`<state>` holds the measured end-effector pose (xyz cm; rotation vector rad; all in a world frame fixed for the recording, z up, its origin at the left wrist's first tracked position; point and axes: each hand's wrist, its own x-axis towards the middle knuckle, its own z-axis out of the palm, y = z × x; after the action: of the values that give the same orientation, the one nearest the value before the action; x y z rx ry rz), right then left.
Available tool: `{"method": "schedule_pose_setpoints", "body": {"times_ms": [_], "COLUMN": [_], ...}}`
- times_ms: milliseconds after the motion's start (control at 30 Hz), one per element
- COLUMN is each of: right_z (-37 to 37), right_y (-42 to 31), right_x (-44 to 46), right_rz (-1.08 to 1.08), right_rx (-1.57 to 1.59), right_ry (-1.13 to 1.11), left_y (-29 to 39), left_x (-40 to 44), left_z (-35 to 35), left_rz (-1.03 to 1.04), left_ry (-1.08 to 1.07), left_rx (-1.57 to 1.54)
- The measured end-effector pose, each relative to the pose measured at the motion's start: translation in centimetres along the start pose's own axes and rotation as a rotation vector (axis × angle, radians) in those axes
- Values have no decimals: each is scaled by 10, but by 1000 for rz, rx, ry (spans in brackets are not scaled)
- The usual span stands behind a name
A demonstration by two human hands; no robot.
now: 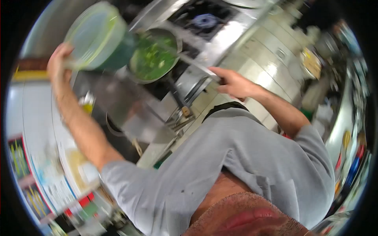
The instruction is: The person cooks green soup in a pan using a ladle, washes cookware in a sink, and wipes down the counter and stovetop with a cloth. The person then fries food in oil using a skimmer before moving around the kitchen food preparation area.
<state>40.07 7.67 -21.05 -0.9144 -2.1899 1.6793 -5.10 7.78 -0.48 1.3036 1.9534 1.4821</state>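
Note:
My left hand [60, 65] grips a translucent plastic tub [88, 41] by its rim side. The tub is tilted over the near-left edge of a frying pan [178, 46], its mouth turned toward me. Inside the pan lies a bright green leafy food [153, 59] in pieces. My right hand [233, 83] is closed around the handle of a long metal utensil [193, 63] that reaches across into the pan. The utensil's head is blurred among the greens, so its exact kind does not show. The pan's dark handle [175, 92] points back toward me, untouched.
A lit gas burner [205, 21] burns beyond the pan. Beside the stove is a steel counter surface [126, 104]. Tiled floor [264, 55] runs to the right, with shelves of kitchenware along the far right. Papers [55, 188] hang on the left wall.

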Motion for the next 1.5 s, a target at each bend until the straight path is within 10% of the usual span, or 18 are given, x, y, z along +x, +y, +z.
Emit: {"method": "schedule_pose_setpoints", "body": {"times_ms": [67,167,400,667,733,900,1500], "right_z": [12,6,-18,-247,-276,-308,-358], "right_y": [42,37,57,219,227,298,406], "right_x": [11,1,-10,-351,-463,-667,-816], "right_rz": [-265,-97,-176,326,861,1342,1498], "right_rx": [-301,-693,-724,-686,-530,-556,-263], "right_ry": [167,76,177,1154,1231,1433,1675], "left_y": [12,34,105,175,199,237,361], "left_x": [5,14,7,-76,-119,-235,-615], "left_z": [6,23,172,422,492,681,1140], "left_rz": [-30,33,91,188,264,275,150], "left_ry": [83,-238,-490,-862,-840,-1116,-1811], "left_rx": [24,-48,-41,-316,-254,-419,-536]}}
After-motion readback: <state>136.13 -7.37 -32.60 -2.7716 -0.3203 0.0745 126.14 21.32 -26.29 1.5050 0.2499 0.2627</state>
